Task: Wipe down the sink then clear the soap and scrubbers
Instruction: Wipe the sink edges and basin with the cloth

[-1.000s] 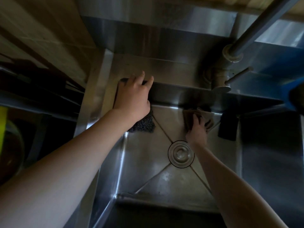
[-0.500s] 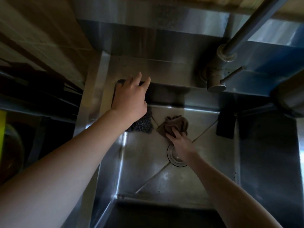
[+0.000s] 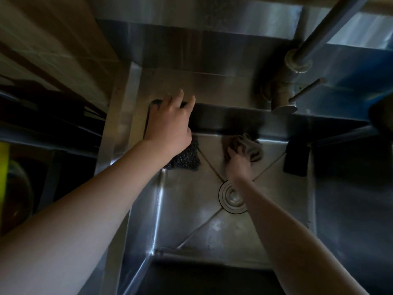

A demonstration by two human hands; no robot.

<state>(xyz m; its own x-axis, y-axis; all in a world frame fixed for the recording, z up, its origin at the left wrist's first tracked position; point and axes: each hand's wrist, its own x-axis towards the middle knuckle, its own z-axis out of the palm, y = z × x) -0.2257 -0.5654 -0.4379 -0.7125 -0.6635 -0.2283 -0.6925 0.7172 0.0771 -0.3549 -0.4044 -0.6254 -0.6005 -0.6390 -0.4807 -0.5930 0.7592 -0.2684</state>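
Right hand has pushed the brown cloth from beside the drain to the sink's back wall, centre frame. Blur hides whether it pinches or presses. Left hand, fingers straight, stays braced on the rim. Wiping is ongoing; steel scrubber and dark sponge are uncleared.
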